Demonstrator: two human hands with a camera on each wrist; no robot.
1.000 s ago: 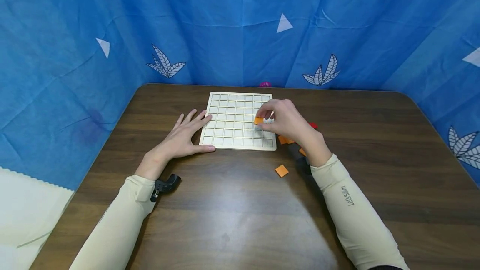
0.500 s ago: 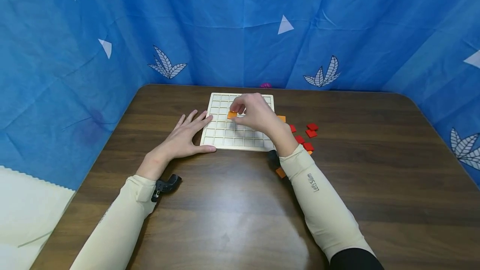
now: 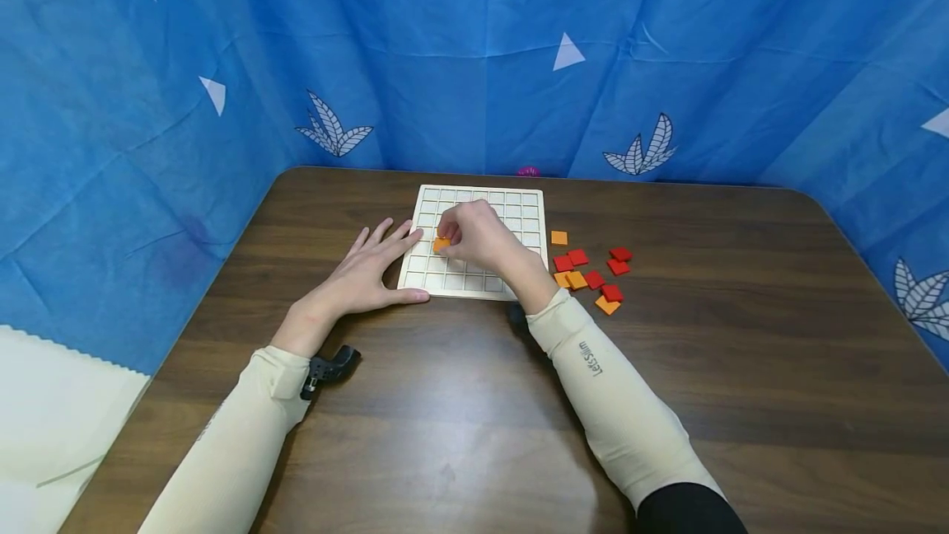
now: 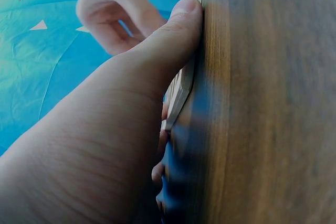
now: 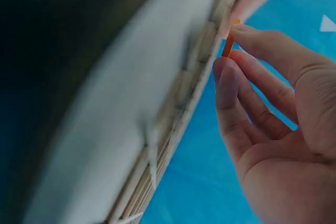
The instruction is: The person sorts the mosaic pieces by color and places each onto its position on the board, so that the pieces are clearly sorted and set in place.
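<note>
Mid-frame, my right hand [image 3: 482, 237] pinched an orange tile [image 3: 441, 245] over the gridded board [image 3: 530, 225], my left hand [image 3: 362, 272] spread against its left edge, presumably to prevent sliding.

Blue patterned curtain [image 3: 445, 89], dark wooden table [image 3: 741, 311]

Three feeds, one gridded board [image 3: 511, 211]
I look forward and down by head camera, high above the board's near side; by left wrist, sideways, low off its near left corner; by right wrist, tilted, close across it. All three share it and the blue leaf-print cloth [image 3: 482, 72] beyond.
</note>
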